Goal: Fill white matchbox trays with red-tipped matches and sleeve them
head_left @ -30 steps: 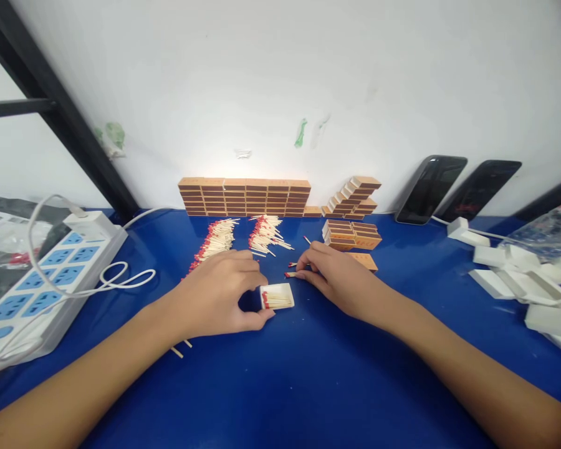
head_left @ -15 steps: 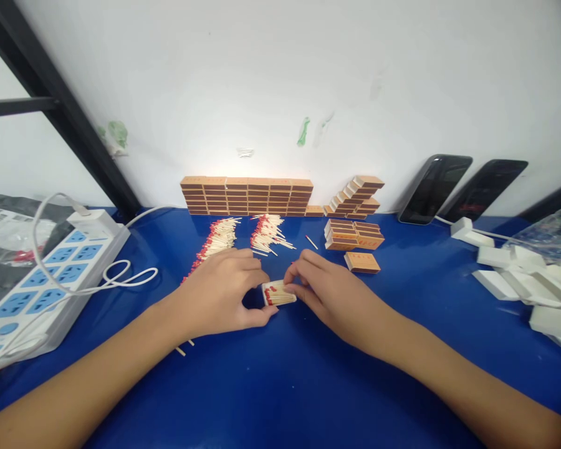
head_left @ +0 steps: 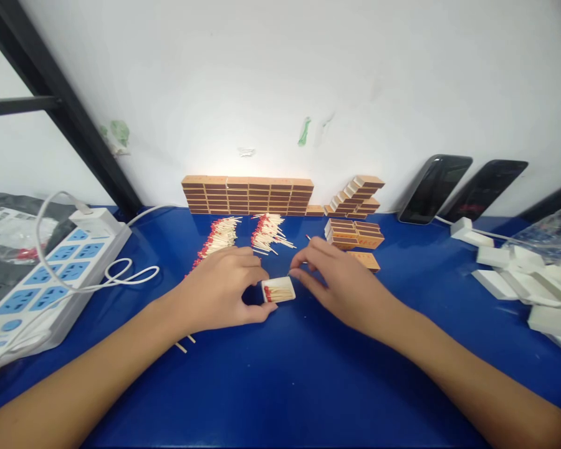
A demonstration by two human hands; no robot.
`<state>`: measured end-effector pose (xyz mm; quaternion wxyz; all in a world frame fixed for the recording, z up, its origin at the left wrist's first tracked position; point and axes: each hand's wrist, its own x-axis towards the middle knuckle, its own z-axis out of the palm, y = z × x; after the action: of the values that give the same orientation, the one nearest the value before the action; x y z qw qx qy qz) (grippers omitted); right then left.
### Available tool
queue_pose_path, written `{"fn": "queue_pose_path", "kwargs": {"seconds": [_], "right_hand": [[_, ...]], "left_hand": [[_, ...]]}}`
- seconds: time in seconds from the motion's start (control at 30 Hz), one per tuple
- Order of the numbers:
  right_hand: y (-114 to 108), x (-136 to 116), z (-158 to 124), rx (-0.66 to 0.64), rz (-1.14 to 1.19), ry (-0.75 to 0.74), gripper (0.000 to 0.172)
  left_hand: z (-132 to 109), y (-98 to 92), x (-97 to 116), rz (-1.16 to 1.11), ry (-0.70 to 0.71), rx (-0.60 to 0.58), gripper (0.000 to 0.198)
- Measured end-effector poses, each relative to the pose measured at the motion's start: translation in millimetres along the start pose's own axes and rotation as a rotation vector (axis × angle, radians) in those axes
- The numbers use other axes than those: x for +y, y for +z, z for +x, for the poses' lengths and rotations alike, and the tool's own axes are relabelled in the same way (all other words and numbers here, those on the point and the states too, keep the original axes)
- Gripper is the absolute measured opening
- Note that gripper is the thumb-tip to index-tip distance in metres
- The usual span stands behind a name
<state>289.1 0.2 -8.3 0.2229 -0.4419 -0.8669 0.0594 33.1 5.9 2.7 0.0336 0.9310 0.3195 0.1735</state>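
My left hand [head_left: 229, 284] holds a small white matchbox tray [head_left: 287, 295] by its left end, thumb in front and fingers behind. Inside lie several matches [head_left: 278, 292], their red heads toward my left hand; part of the white tray bottom shows bare. Just right of the tray is my right hand [head_left: 330, 271], fingertips pinched together and apart from the tray. A bit of red-tipped match shows by its curled fingers; most of it is hidden. Behind my hands lie two piles of loose matches, one at left [head_left: 219, 236] and one in the middle [head_left: 268, 232].
Closed matchboxes form a wall [head_left: 247, 196] against the white wall. More stand in a stepped stack [head_left: 358, 193] and a low stack [head_left: 355, 234]. Empty white trays [head_left: 526, 280] are heaped at right, near two phones [head_left: 434, 190]. A power strip [head_left: 56, 274] with a cable lies left.
My right hand has drawn back from the tray, up and to the right. Fewer matches show in the tray, and more of its bottom. My left hand keeps its hold.
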Motion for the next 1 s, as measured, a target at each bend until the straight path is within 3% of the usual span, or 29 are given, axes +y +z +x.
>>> {"fn": "queue_pose_path", "kwargs": {"seconds": [0.07,0.2,0.5,1.0], "right_hand": [[-4,14,2,0.036,-0.027,0.038,0.012],[-4,31,5,-0.015,-0.021,0.064,0.012],[8,26,6,-0.077,0.041,0.065,0.011],[-5,29,3,-0.088,-0.020,0.129,0.007]], "left_hand": [[0,0.0,0,-0.004,0.004,-0.003,0.026],[0,-0.3,0,0.000,0.010,-0.016,0.028],[1,-0.9,1,-0.002,0.016,-0.012,0.026],[1,-1.1,-2,-0.012,0.001,-0.026,0.027]]}}
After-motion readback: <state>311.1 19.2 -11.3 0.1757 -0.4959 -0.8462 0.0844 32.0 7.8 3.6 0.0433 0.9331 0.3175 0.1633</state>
